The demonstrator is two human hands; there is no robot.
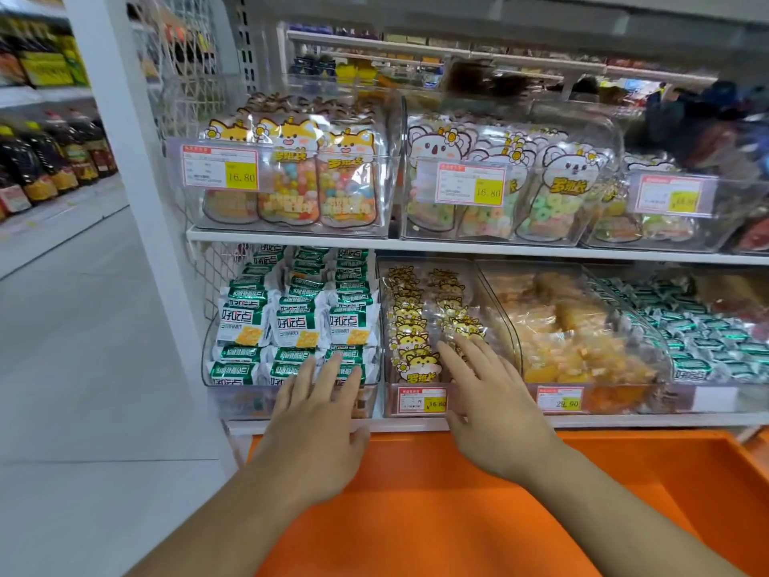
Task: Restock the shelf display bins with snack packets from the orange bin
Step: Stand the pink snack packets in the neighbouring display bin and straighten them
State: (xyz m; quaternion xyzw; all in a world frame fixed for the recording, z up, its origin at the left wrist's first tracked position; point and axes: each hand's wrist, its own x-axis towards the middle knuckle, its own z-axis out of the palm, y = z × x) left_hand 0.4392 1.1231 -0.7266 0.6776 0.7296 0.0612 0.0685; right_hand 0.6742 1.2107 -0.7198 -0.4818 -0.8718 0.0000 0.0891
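Packets (291, 326) stacked in clear bin (216, 368), just above orange bin (624, 472) | left hand (316, 414) flat, fingers spread, on front row | right hand (487, 393) likewise on tiger packets (416, 360) beside | probably light, crinkly, slippery; best pinched at sealed ends.

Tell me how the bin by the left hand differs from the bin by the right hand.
The left bin holds green-and-white packets stacked nearly to its top; the right bin holds clear packets with yellow cat faces standing in rows. The right bin shows a price tag on its front; none is clear on the left one. The left hand reaches toward the green packets, the right hand toward the cat packets. Both bins are clear plastic on the lower shelf, and both hands are open.
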